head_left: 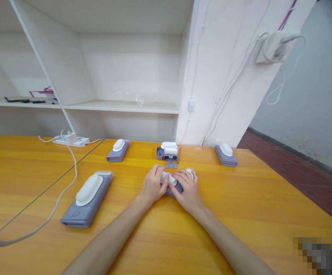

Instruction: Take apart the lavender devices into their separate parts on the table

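Both of my hands grip a small grey-purple case with a white rounded piece (170, 178) on its top, in the middle of the table. My left hand (153, 186) closes around its left side, thumb against the white piece. From the right, my right hand (189, 193) presses on it with thumb and bent fingers. Another white rounded part (190, 173) shows by the right fingers; whether it is held too I cannot tell. Just beyond lie a flat grey-purple frame piece (171, 165), a small grey-purple box (160, 153) and stacked white parts (170, 148).
Similar grey-purple cases with white oval tops lie at the near left (87, 200), back left (118, 150) and back right (226, 154). A power strip (71, 140) and a white cable (73, 168) occupy the left. White shelves (131, 68) stand behind the wooden table (240, 214).
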The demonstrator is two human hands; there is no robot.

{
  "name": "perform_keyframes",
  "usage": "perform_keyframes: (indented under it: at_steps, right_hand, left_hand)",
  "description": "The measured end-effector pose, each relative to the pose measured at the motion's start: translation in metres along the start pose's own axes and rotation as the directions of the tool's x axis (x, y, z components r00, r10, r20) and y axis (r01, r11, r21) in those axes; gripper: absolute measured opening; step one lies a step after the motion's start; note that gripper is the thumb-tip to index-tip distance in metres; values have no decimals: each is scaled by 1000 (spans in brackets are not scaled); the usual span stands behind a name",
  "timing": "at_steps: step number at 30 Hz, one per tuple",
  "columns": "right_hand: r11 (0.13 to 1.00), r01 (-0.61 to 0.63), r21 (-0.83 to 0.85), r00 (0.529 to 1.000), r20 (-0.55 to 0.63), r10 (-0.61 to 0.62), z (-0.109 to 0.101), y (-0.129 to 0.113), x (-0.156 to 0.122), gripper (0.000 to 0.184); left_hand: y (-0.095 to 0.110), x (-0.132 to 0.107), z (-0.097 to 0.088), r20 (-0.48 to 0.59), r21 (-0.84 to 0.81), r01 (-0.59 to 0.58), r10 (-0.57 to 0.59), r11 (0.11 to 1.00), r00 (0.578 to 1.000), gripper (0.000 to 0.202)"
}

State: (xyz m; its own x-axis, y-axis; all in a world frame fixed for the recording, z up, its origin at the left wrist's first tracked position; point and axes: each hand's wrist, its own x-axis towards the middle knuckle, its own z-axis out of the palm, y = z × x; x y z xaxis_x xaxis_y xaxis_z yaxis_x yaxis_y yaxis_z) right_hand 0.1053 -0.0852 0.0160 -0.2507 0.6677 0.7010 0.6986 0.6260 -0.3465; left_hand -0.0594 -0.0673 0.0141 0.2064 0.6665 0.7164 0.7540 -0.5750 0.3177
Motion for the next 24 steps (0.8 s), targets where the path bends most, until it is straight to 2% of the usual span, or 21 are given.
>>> perform_keyframes:
  at_steps: [8, 16, 24]
  right_hand:
    - [990, -70, 121, 998, 0, 70, 5, -1, 0, 2]
    - [980, -89, 175, 996, 6, 89, 8, -5, -3, 13]
    - [986, -53, 158, 998, -22, 57, 9, -1, -3, 14]
  left_hand:
    - [1, 0, 0, -13, 2, -3, 3, 1000, 1000, 22]
    - [0, 0, 2, -5, -2, 18, -18, 1000, 1000, 26]
    - [-1, -2, 2, -8, -21, -7, 7, 1000, 1000, 45]
